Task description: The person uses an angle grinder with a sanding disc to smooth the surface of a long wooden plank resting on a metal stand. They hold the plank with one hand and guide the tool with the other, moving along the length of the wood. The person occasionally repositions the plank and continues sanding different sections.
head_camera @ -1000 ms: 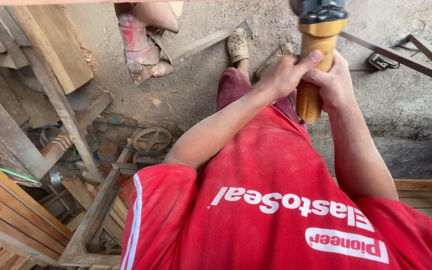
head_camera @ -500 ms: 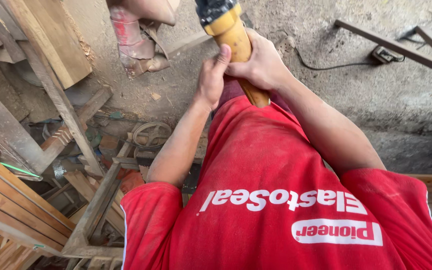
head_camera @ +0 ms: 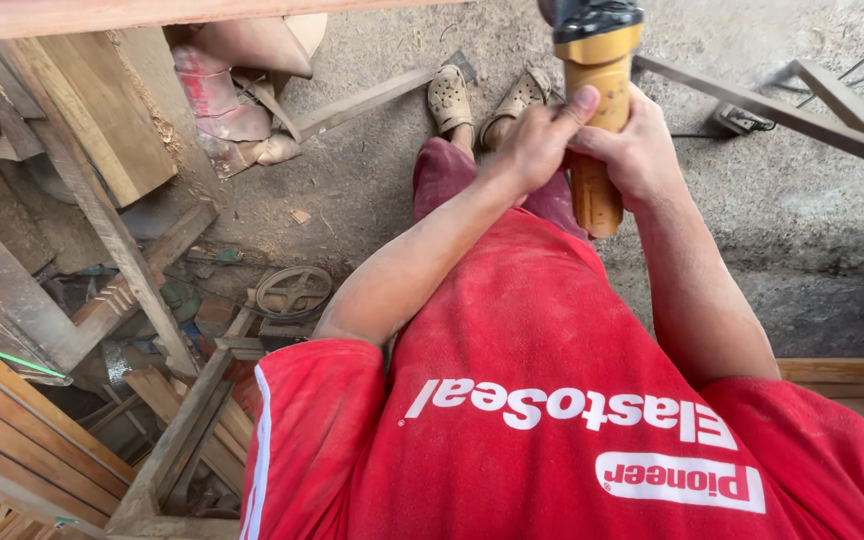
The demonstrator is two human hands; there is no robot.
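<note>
The power tool (head_camera: pixel 594 120) is cut off by the top edge of the view: only its black head and yellow-orange body show, so its working end and kind cannot be made out. It stands nearly upright above the person's lap, over the dusty concrete floor (head_camera: pixel 802 220).

Both forearms reach forward from the red shirt (head_camera: pixel 552 400) and meet on the tool. The left hand (head_camera: pixel 537 145) has its grip clamped on the tool's body, thumb pointing up along the yellow part. The right hand (head_camera: pixel 632 150) wraps the body from the other side, its grip also closed on the tool; its fingers are hidden behind the tool.

Beyond the hands, 2 sandalled feet (head_camera: pixel 482 100) rest on the floor. Along the left edge, wooden planks (head_camera: pixel 102 120) and slats (head_camera: pixel 22 430) pile up, with a small wheel-shaped part (head_camera: pixel 293 291) among them. A wooden frame (head_camera: pixel 772 105) lies on the floor near the top right corner.
</note>
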